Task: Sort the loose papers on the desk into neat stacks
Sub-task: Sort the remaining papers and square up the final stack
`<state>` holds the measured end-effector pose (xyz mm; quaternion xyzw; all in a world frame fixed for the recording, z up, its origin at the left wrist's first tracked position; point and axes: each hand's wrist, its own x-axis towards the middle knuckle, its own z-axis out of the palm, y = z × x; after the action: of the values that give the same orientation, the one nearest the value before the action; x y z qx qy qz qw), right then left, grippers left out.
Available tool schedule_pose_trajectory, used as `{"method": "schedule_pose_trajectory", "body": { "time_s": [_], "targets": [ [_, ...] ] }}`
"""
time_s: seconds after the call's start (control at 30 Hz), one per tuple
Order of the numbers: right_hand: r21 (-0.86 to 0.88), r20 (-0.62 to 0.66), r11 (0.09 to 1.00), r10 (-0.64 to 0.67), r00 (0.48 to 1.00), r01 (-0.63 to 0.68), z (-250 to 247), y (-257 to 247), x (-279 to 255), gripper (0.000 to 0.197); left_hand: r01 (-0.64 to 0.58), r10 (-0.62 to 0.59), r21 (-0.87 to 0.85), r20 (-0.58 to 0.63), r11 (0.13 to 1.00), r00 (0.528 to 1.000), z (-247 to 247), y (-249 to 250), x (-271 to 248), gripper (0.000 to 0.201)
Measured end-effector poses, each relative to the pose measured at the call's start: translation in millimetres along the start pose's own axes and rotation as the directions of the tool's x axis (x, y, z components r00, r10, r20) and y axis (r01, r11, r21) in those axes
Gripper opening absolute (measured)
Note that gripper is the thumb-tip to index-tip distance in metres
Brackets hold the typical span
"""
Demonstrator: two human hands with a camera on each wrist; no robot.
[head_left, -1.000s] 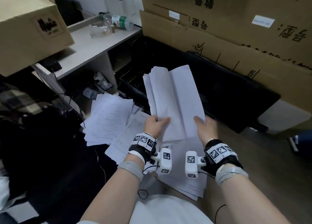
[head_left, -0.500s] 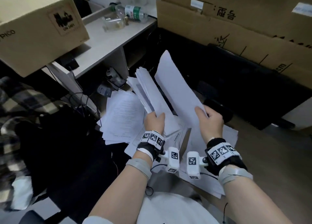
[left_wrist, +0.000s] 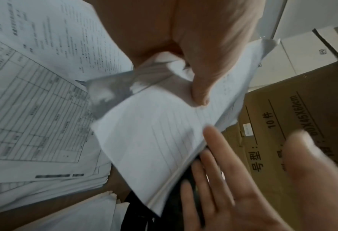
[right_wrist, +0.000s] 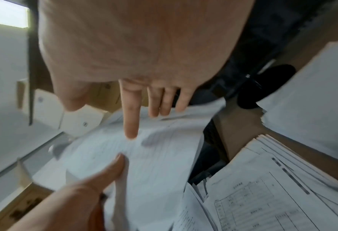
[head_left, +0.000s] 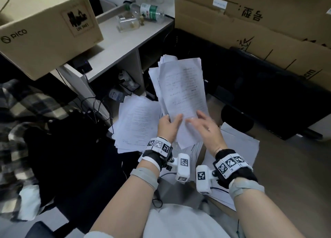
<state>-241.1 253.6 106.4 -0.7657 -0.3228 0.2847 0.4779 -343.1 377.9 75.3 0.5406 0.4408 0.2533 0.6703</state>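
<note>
My left hand [head_left: 170, 123] grips a thick bundle of white printed sheets [head_left: 182, 87] by its lower edge and holds it upright above the desk; the thumb [left_wrist: 199, 87] presses the front page. Beside it my right hand [head_left: 202, 124] is spread, fingers straight, fingertips [right_wrist: 131, 134] at the bundle's lower right face, holding nothing. Below lie loose printed papers [head_left: 138, 124] in an untidy pile at the left, and more sheets [head_left: 240, 148] under the right wrist. Form pages with tables [right_wrist: 266, 207] show beneath the bundle.
A cardboard box [head_left: 44, 28] sits on the white shelf unit [head_left: 125, 45] at the left, with a plastic bottle [head_left: 150, 11] behind it. Large flattened cartons [head_left: 259, 31] lean at the back right over a black monitor [head_left: 268, 98]. Dark clothing and cables lie at the left.
The sheet my right hand pinched now lies on the front of the left hand's bundle. The right hand has let go and spread its fingers. The bundle now shows its printed face.
</note>
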Motion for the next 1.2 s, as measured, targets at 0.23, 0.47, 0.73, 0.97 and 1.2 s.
{"method": "schedule_pose_trajectory", "body": {
  "time_s": [0.23, 0.47, 0.73, 0.97, 1.2],
  "targets": [
    [0.327, -0.140, 0.903, 0.339, 0.931, -0.279, -45.2, 30.9, 13.5, 0.084, 0.058, -0.059, 0.171, -0.001, 0.984, 0.998, 4.2, -11.6, -15.9, 0.014],
    [0.260, -0.046, 0.909, 0.348, 0.937, -0.325, -41.8, 82.2, 5.9, 0.004, 0.173, -0.162, 0.065, -0.152, 0.983, 0.975, 13.0, -31.2, -65.6, 0.028],
    [0.139, -0.095, 0.913, 0.397, 0.913, -0.383, -46.0, 110.8, 9.2, 0.014, 0.218, -0.126, 0.214, -0.373, 0.952, 0.919, 9.5, -59.8, -57.0, 0.028],
    [0.038, -0.254, 0.860, 0.500, 0.828, -0.508, -33.2, 115.8, 11.7, 0.027, 0.218, -0.087, 0.311, -0.385, 0.925, 0.919, -3.4, -62.4, -22.1, 0.051],
    [0.027, -0.272, 0.834, 0.537, 0.799, -0.551, 33.5, 109.6, 40.2, 0.018, 0.232, -0.035, 0.314, -0.526, 0.921, 0.850, -92.8, -45.2, 13.8, 0.041]
  ]
}}
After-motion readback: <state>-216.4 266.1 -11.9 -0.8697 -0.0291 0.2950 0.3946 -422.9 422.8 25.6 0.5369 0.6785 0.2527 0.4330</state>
